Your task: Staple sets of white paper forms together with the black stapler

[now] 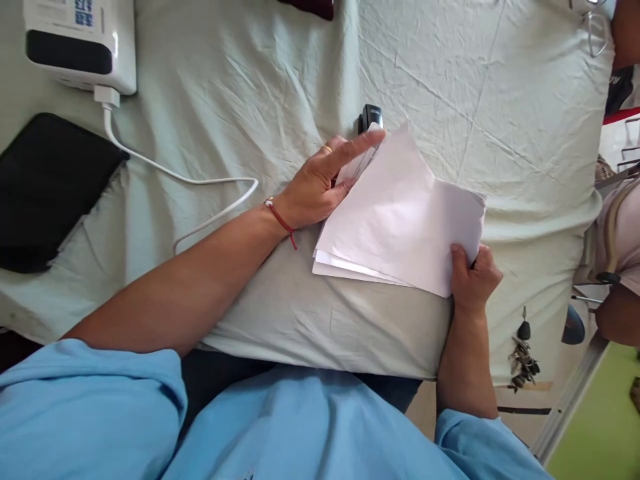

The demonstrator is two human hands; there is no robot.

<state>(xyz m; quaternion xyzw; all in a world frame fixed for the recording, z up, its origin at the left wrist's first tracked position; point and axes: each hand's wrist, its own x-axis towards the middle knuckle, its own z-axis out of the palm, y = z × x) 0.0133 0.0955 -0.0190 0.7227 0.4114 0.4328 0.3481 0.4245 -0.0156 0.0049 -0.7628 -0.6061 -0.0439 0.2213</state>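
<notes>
On a table (280, 80) draped in a pale green cloth, a stack of white papers (400, 220) serves as the centre of the scene. Far left of the papers lies a black case (45, 187), with a white device (80, 43) above it and its white cable (200, 180) trailing toward the papers. The left hand (320, 183), a red cord at the wrist and a ring on one finger, rests at the papers' upper left corner, fingers stretched flat over the sheets, its grip released rather than closed. A small black object (371, 117), partly hidden, sits just beyond that corner. At the papers' lower right corner the right hand (473, 273) pinches the stack, thumb on top, grip clenched on the sheets. A bunch of keys (524, 357) lies below and right of the papers.
</notes>
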